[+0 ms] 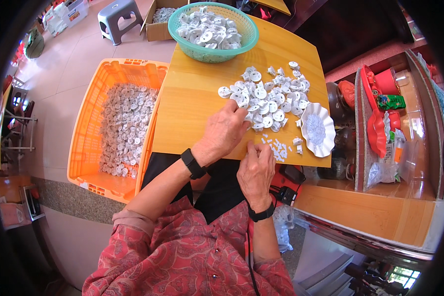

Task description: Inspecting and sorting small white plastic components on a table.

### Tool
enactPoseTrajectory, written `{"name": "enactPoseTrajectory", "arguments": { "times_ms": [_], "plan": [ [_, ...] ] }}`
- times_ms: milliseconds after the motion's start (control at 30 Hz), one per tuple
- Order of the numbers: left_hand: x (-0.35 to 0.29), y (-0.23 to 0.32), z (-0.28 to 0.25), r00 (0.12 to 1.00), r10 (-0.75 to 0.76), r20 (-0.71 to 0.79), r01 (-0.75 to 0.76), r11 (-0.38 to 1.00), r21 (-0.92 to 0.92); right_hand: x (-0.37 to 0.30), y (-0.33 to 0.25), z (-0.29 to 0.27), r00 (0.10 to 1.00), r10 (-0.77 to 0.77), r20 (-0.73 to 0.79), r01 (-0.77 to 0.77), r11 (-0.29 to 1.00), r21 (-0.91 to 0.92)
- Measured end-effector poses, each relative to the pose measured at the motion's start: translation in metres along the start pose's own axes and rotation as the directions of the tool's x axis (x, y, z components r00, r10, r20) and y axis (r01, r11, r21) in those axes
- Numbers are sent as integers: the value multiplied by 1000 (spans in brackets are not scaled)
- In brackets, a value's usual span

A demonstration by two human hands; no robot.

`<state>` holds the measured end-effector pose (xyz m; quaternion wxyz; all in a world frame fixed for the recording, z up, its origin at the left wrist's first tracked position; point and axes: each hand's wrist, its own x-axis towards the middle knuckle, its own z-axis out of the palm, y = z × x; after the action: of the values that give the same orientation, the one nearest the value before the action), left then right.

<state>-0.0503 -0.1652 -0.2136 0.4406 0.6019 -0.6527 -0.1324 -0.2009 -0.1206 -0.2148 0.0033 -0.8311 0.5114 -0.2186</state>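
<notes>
My left hand [225, 129] rests at the near edge of a pile of white round plastic parts [269, 96] on the wooden table [192, 103]; its fingertips touch one part at the pile's edge. My right hand [256, 170] is at the table's front edge with fingers curled; whether it pinches anything is hidden. Just right of it lie several small white pieces [277, 148]. A white scalloped dish [317, 129] with tiny white bits stands right of the pile.
A teal basket [213, 29] full of white parts stands at the table's far end. An orange crate [114, 123] with many parts sits on the floor at left. A grey stool [117, 18], a cardboard box [158, 24] and a shelf with red containers [377, 113] surround the table.
</notes>
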Motion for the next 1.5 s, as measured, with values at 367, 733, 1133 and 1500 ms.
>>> {"name": "enactPoseTrajectory", "arguments": {
  "times_ms": [367, 733, 1133, 1500],
  "plan": [
    [-11, -6, 18, 998, 51, -45, -51, 999, -6, -18, 6, -1, 988, -139, -62, 145, 984, 106],
    [-48, -18, -23, 864, -325, 384, 463, 213, -861, -16, -5, -11, 961, 274, 42, -230, 704, 672],
    [-76, -6, -28, 864, -276, 421, 420, -66, -905, -2, -30, -17, 953, 304, 5, -202, 621, 758],
    [-79, -9, -30, 840, -270, 472, 483, -25, -875, -6, -32, -17, 957, 287, -42, -164, 654, 739]
  ]
}}
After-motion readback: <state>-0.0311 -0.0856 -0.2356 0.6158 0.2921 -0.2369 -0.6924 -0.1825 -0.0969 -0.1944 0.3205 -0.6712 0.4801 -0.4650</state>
